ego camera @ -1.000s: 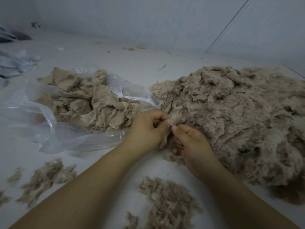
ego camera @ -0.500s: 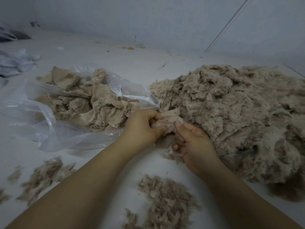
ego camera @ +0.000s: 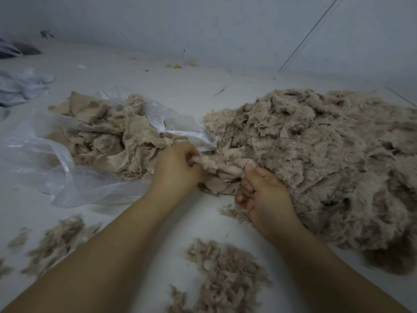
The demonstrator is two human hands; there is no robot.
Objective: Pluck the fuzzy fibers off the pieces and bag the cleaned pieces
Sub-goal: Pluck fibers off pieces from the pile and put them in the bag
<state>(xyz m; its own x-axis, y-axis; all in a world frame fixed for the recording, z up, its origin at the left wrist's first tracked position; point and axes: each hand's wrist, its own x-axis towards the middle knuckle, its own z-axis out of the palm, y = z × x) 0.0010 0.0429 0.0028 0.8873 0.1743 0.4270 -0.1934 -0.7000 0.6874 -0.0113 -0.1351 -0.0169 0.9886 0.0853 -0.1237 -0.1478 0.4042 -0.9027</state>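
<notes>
Item: fuzzy piece, beige, at the centre of your view, stretched between your two hands. Your left hand grips its left end with curled fingers; your right hand pinches its right end under the thumb, the other fingers curled in against the palm.

Item: big heap of fuzzy pieces, from 1 to 4 o'clock of your hands, touching the piece you hold and the back of your right hand.

Item: clear plastic bag, at 9 to 11 o'clock, lying open on its side with smoother beige pieces inside; its mouth sits just beside your left hand.

Item: plucked fibers, a loose pile at 6 o'clock between your forearms; a second scatter at 8 o'clock.

Item: white table, under everything.

Item: crumpled pale bags, far edge at 10 o'clock, well apart from the work.
</notes>
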